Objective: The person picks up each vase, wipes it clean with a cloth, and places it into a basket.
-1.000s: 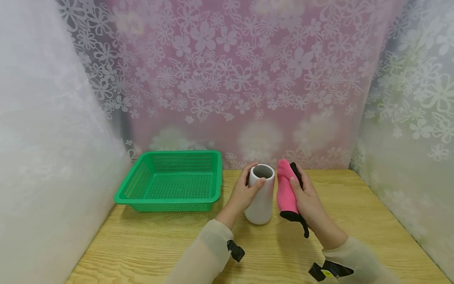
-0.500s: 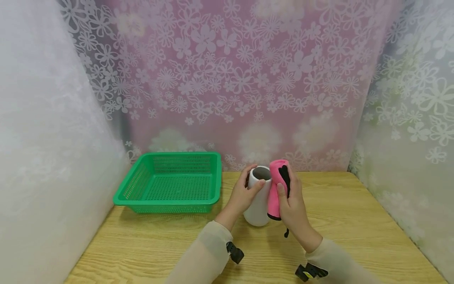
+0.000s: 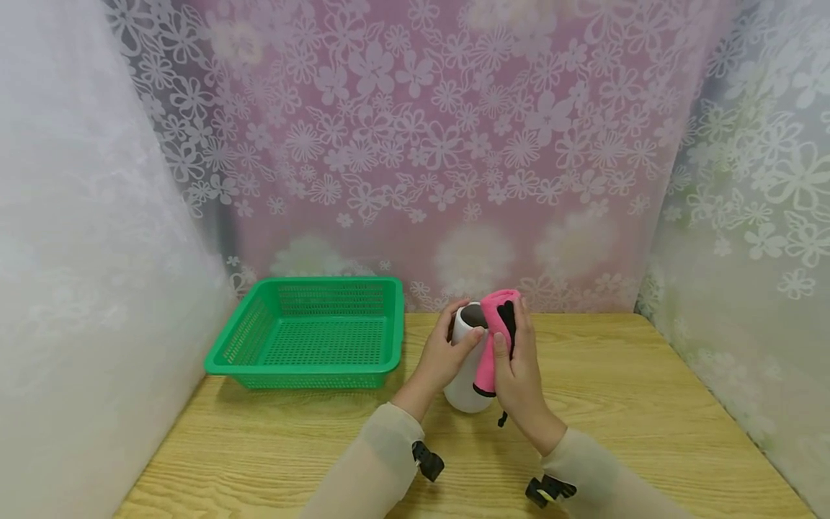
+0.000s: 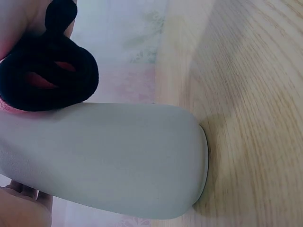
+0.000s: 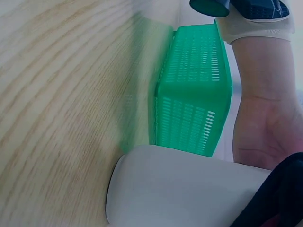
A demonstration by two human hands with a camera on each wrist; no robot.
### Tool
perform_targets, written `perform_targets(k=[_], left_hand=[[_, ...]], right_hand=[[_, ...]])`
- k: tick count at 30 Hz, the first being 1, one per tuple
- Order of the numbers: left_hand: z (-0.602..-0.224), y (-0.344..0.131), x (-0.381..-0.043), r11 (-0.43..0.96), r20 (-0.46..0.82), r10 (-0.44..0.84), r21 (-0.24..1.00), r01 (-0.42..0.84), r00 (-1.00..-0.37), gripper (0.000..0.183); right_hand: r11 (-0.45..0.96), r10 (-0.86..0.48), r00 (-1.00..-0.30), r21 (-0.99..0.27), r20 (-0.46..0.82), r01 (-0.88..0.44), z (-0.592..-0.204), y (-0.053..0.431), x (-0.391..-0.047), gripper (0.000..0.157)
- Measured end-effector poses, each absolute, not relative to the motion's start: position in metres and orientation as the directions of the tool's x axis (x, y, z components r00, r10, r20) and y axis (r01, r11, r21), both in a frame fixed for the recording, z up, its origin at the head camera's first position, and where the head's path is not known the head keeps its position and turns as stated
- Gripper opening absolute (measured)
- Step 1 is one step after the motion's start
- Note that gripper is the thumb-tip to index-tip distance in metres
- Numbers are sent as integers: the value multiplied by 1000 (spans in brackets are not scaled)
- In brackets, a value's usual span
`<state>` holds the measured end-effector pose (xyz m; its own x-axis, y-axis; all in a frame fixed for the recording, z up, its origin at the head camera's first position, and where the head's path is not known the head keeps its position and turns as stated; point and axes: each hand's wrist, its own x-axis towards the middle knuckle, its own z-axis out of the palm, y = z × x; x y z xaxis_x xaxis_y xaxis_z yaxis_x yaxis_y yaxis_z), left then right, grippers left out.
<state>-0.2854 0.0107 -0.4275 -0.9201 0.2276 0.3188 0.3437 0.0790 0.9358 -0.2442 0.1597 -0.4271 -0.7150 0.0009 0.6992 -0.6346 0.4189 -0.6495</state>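
A tall white vase (image 3: 462, 393) stands upright on the wooden table, its dark mouth partly covered in the head view. My left hand (image 3: 446, 355) grips it near the top, thumb on the near side of the rim and fingers round the far side. In my right hand (image 3: 524, 378) is a rolled pink cloth (image 3: 488, 364) with black edging and a thin black tail, pressed against the vase's right side. The left wrist view shows the roll's looped black end (image 4: 83, 78) against the vase wall (image 4: 137, 161). The right palm is hidden behind the cloth.
A green perforated plastic basket (image 3: 305, 370) sits on the table (image 3: 259, 461) to the left of the vase. Flower-patterned curtains (image 3: 415, 144) enclose the back and both sides. Black cameras are strapped to both wrists.
My right hand has brought the pink cloth leftward onto the vase and turned it, so it now overlaps the rim. My left hand and the vase stay almost in place.
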Motion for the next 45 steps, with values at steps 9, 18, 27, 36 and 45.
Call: perform_targets(k=[9, 18, 27, 36, 45], left_hand=[[-430, 12, -284, 74, 312, 229, 939, 336, -922, 61], [-428, 11, -287, 65, 318, 230, 938, 341, -920, 64], [-427, 13, -288, 63, 338, 226, 931, 360, -914, 63], [-427, 14, -287, 60, 319, 221, 939, 339, -922, 60], [-428, 13, -285, 56, 334, 214, 934, 353, -918, 59]], right_hand=[[415, 26, -697, -642, 716, -645, -432, 160, -246, 65], [376, 72, -735, -701, 674, -606, -430, 154, -246, 62], [293, 87, -752, -738, 654, -608, -431, 154, -247, 60], [240, 104, -790, -786, 604, -570, -436, 159, -249, 60], [212, 122, -846, -846, 520, -489, -433, 156, -242, 58]])
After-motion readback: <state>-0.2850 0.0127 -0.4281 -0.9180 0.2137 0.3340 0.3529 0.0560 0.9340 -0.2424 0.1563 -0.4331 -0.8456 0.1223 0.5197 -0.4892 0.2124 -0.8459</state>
